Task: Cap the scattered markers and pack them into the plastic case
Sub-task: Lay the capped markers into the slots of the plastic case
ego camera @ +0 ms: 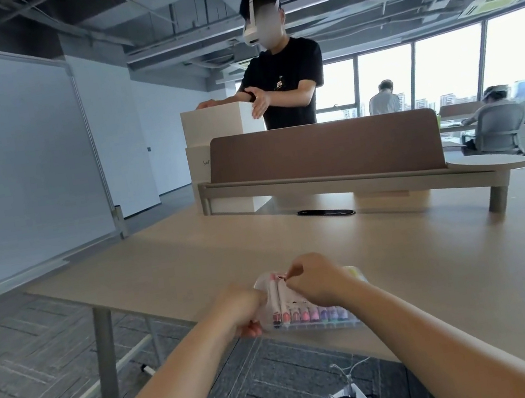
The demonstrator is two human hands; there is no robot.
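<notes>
Nearly there, we reckon: capped markers [312, 316] line our plastic case [356, 322] at the near edge of the bench [437, 256], left grip [241, 310] clutching its end, right grip [316, 280] pinching one more marker [283, 297].

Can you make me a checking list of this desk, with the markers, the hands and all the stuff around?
Surface: beige table, work sits at its near edge.
Job's things: plastic case holds a row of capped markers; two white markers stick up at its left end.
Clutter: black oval slot far back on the table.
Grippers: left hand grips the case's left end; right hand pinches the white markers' tops.
Cables: white cable and plug block on the floor below.
Surroundings: brown desk divider, white boxes, whiteboard, other people.
</notes>
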